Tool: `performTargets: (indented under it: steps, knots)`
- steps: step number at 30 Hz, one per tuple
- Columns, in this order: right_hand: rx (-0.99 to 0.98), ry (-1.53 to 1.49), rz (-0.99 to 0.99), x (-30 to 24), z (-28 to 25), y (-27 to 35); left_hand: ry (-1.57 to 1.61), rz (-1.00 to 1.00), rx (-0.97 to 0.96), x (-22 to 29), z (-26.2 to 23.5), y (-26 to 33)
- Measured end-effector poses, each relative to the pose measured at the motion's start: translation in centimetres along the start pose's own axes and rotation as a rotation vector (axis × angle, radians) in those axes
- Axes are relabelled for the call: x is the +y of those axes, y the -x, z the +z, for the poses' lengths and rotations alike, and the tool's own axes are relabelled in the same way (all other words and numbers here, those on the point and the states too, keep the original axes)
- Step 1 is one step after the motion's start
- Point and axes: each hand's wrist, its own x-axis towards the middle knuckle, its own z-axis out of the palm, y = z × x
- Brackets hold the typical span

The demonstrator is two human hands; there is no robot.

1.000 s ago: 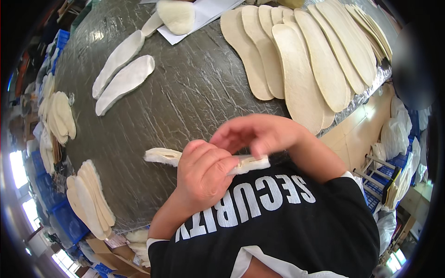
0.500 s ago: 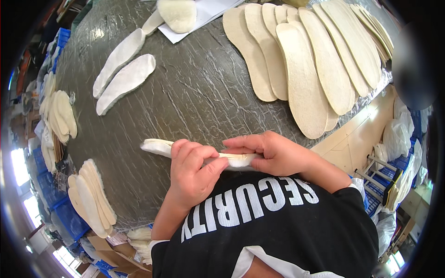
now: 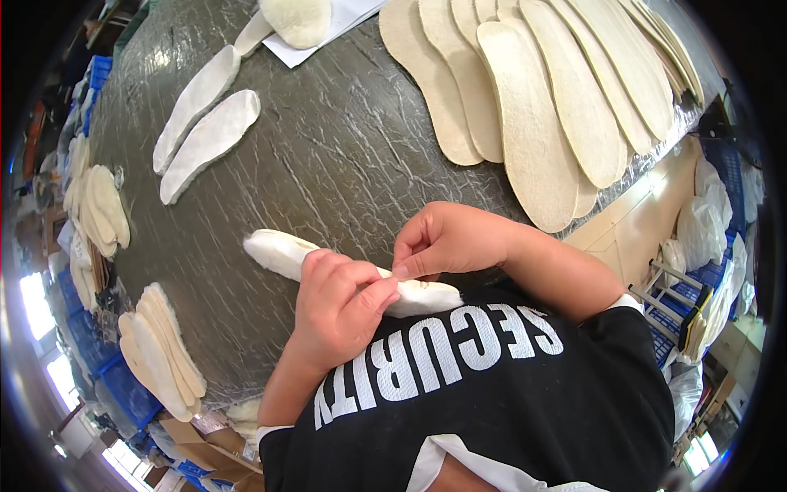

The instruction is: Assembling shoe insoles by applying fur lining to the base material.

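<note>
Far left edge: blue crates (image 3: 94, 78) stacked along the table side, bright window light low at the rim. Two small stacks of cream insoles sit on the table's left margin, one upper (image 3: 102, 205), one lower (image 3: 164, 353). Cardboard boxes (image 3: 197, 430) below the lower stack.

Table (image 3: 328, 156): round, dark grey-green, wrapped in wrinkled clear film that glints. Upper left on it, a pair of white fleecy insoles (image 3: 205, 123) lies side by side, just apart. Top centre, a white sheet of paper (image 3: 340, 29) with a fuzzy pad (image 3: 299, 18) on it.

Centre, near edge: one white fleecy insole (image 3: 279, 252) is held just above the table's rim, against the black printed shirt (image 3: 492, 385). Left hand (image 3: 336, 316) is closed around its middle, fingers curled over the top. Right hand (image 3: 447, 242) pinches its upper edge between thumb and forefinger.

Right of centre: a fan of large tan insoles (image 3: 533, 123), overlapping, reaching the far right rim. Beyond the table, pale floor (image 3: 631, 225), white plastic bags (image 3: 709, 221), and a blue rack (image 3: 680, 328).
</note>
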Motion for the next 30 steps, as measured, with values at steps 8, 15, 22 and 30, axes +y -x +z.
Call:
performTargets:
  steps: [8,15,22,30]
  knots:
    - [-0.013,0.069,0.013,-0.2,0.1,-0.6,-0.040,0.003,-0.054,0.0,-0.4,-0.4]
    - [-0.039,0.032,0.052,0.0,0.0,-1.0,-0.048,0.014,-0.046,-0.5,-0.1,-0.2]
    - [-0.017,0.180,0.035,-0.8,0.4,-1.2,-0.048,-0.129,-0.195,0.4,-1.2,-0.9]
    - [0.078,0.375,-0.111,-0.5,0.7,-1.2,-0.020,-0.091,-0.226,0.4,-1.3,-0.1]
